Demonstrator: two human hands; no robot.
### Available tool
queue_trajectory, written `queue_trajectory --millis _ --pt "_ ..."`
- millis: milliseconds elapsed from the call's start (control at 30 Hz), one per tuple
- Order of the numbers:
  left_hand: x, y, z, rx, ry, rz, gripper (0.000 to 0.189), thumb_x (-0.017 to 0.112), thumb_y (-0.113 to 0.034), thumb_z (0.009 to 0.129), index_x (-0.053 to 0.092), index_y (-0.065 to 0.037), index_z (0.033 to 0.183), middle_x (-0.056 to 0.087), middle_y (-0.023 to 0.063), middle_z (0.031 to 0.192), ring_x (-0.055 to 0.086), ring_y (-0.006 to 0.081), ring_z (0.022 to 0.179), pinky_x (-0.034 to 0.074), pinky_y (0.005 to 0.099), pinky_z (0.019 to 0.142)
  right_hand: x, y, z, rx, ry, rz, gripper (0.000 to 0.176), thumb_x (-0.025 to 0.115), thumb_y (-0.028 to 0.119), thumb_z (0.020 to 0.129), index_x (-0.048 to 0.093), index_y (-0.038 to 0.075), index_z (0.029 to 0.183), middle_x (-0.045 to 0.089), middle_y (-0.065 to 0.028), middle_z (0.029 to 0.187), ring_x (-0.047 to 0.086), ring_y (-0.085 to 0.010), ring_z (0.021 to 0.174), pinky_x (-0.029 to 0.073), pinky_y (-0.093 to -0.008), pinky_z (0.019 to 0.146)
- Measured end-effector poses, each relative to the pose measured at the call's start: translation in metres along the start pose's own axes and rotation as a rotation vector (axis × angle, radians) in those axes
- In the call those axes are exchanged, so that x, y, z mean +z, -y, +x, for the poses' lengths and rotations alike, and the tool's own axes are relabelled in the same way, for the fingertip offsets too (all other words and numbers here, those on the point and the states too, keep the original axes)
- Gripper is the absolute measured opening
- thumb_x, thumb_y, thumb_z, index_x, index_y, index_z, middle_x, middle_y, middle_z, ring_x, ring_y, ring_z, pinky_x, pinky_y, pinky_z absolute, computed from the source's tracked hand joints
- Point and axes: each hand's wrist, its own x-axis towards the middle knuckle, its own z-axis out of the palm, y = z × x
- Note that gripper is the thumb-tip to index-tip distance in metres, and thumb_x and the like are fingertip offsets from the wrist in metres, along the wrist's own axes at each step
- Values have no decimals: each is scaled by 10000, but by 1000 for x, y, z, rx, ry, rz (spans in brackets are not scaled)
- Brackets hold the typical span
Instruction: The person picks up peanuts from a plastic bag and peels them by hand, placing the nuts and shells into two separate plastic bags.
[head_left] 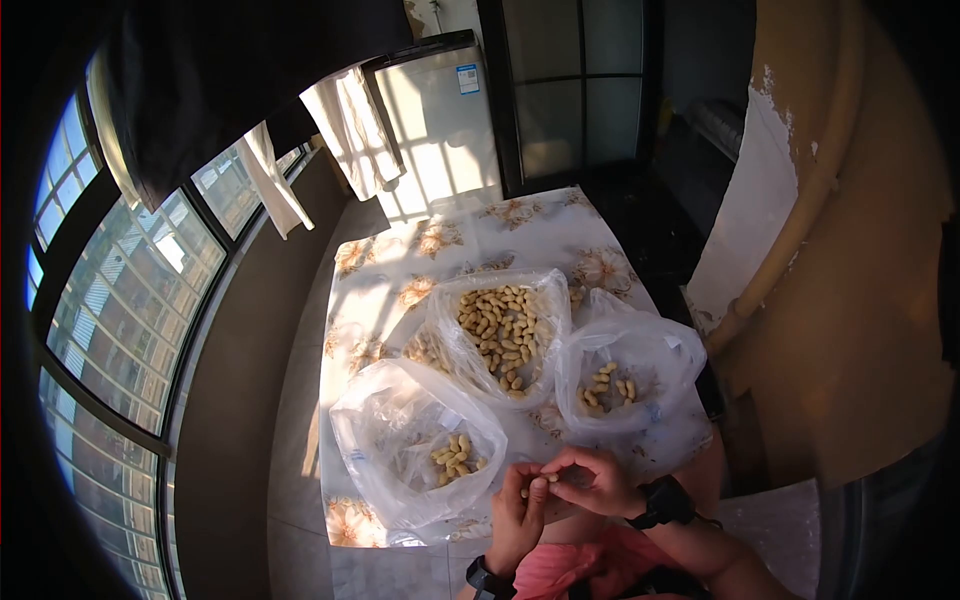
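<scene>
At the table's near edge my left hand [518, 512] and my right hand [592, 482] meet, both closed with fingertips pinched together. Between them shows a small peanut [550, 478], partly covered by the fingers. Just left of my hands is an open clear plastic bag [365, 410] with a few peanuts [457, 456] at its bottom. Beyond my hands stands a middle plastic bag [553, 300] holding a large heap of peanuts [500, 325]. A right plastic bag [680, 355], beyond my right hand, has several peanuts [605, 385] inside.
The bags stand on a table with a flowered cloth [375, 285]. A white appliance [430, 130] is behind it, with a dark-framed glass door [575, 90] beside. Windows [140, 310] line the left; hanging clothes [355, 125] are overhead. A pipe [800, 220] runs along the right wall.
</scene>
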Motion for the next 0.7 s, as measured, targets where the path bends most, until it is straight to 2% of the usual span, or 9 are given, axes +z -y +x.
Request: queue_trajectory --millis 67,400,467,567,700 --pt "0 2 -2 -43 -4 45 173 571 -174 995 566 -23 1080 691 138 879 691 256 777 526 341 693 0 2 -2 73 -34 50 180 707 54 874 653 2 1038 687 -71 978 657 -138 916 525 -283 807" --pt "-2 -7 0 -41 7 49 137 587 -113 965 564 -38 1078 688 135 872 685 270 774 521 344 697 0 5 -3 116 -44 96 188 694 83 896 658 13 1066 682 -39 985 641 -110 924 514 -269 829" --pt "-2 -7 0 -30 3 50 125 593 -134 983 560 -23 1032 654 50 815 575 101 720 460 257 650 0 4 -3 116 -43 97 190 695 89 901 656 15 1072 680 -39 985 645 -111 922 518 -266 826" --pt "-1 -7 0 -15 -3 51 134 596 -147 983 559 -24 1021 650 55 796 575 105 715 456 265 643 1 4 -1 65 -61 81 165 699 64 895 640 -3 1034 681 -47 965 654 -105 893 532 -260 785" --pt "-2 -4 0 -15 3 80 146 589 -163 989 558 -24 1017 643 57 789 569 103 712 456 269 644 1 3 -4 107 -53 102 197 703 106 908 651 7 1071 680 -46 984 651 -114 927 526 -264 823"
